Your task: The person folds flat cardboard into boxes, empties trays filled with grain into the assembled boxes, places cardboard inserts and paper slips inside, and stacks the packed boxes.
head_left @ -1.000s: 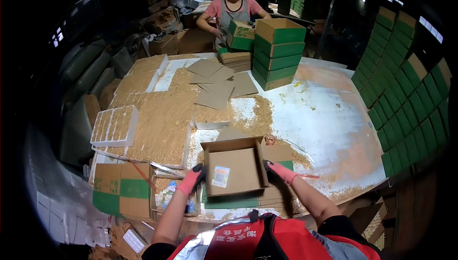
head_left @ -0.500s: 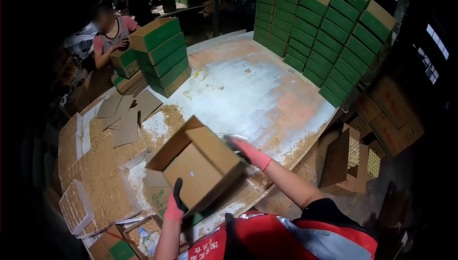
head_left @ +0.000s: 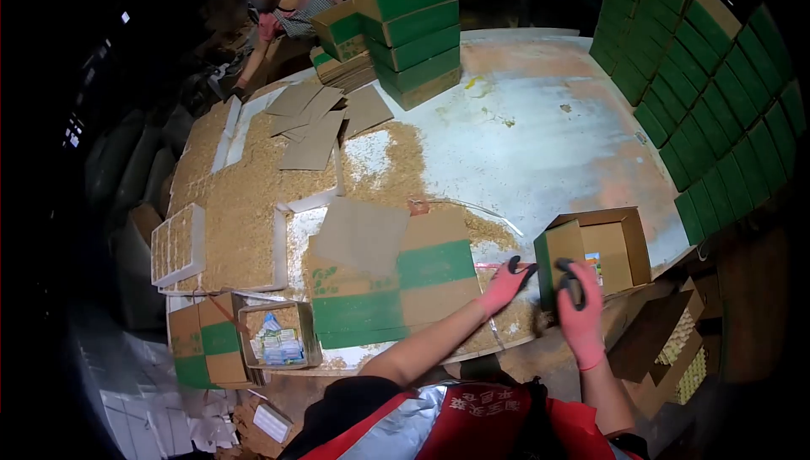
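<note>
An open cardboard box (head_left: pixel 547 278) with a green outer side stands on the table at the right, a small coloured leaflet (head_left: pixel 593 266) inside it. My left hand (head_left: pixel 504 286), in a pink glove with dark fingertips, is just left of the box, thumb and fingers apart, holding nothing. My right hand (head_left: pixel 582 316), gloved alike, is at the near side of the box with fingers curved and a gap between them. Whether it touches the wall is unclear. Flattened green-and-brown cartons (head_left: pixel 439 283) lie left of my hands, with a grey-brown card sheet (head_left: pixel 363 236) on top.
Sawdust-like filling (head_left: pixel 236 215) covers the table's left side. Green boxes (head_left: pixel 413 34) are stacked at the back, others (head_left: pixel 717 97) at the right. A small box of leaflets (head_left: pixel 278 346) stands front left. A co-worker (head_left: pixel 295 4) leans over the far left edge. Cartons with egg trays (head_left: pixel 675 342) are low right.
The box has gone from tilted between both hands to standing on the table at the right. My left hand has come off it. The view has turned, and the co-worker's arm now reaches down.
</note>
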{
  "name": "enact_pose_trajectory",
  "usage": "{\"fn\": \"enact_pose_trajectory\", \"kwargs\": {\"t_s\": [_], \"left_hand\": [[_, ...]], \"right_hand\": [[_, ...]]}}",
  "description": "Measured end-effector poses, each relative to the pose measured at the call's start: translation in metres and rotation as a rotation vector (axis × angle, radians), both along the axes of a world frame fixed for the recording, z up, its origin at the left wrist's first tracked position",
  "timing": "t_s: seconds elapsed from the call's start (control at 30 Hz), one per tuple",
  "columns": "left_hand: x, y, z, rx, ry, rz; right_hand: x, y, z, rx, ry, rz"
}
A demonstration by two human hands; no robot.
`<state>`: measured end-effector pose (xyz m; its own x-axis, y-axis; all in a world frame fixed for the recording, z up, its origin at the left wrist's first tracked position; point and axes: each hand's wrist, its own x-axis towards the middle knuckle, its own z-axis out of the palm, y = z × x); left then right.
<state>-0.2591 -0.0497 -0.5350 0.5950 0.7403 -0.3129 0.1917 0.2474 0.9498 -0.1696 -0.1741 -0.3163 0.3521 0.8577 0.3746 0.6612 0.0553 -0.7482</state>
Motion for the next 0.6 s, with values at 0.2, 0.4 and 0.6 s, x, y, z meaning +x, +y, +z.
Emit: {"fn": "enact_pose_trajectory", "kwargs": {"t_s": [0.2, 0.4, 0.6], "left_hand": [[-0.316, 0.055, 0.044, 0.361, 1.391, 0.806], [-0.401, 0.054, 0.041, 0.148, 1.025, 0.736], [-0.444, 0.049, 0.228, 0.398, 0.915, 0.363]], "right_hand": [[-0.087, 0.095, -0.177, -0.529, 0.23, 0.123], [-0.124, 0.117, -0.155, -0.737, -0.019, 0.064], [-0.075, 0.132, -0.02, -0.504, 0.144, 0.1]]}}
